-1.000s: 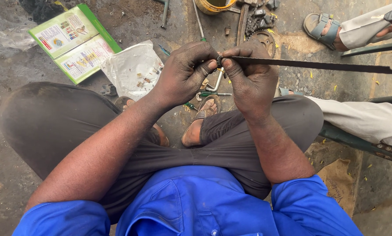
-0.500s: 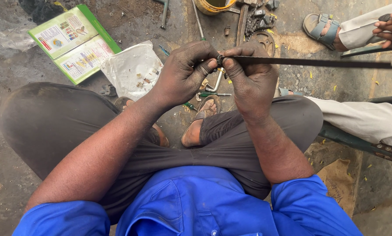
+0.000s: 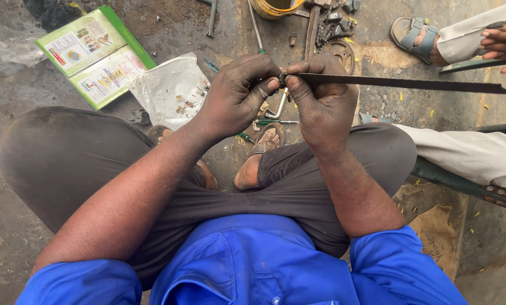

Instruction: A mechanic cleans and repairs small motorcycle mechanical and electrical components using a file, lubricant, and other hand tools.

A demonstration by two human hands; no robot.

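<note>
Head view: dirty concrete workshop floor (image 3: 16, 169), person seated cross-legged. Left hand (image 3: 239, 93) and right hand (image 3: 321, 104) meet at chest height, fingertips of both pinched on the near end of a thin dark metal strip (image 3: 405, 83). Strip's long axis runs level, out to the right. Below: green booklet (image 3: 95, 53), plastic bag (image 3: 171, 87), sprocket (image 3: 339, 52). Another person's hand (image 3: 504, 42) hangs beside the strip's far tip.
</note>
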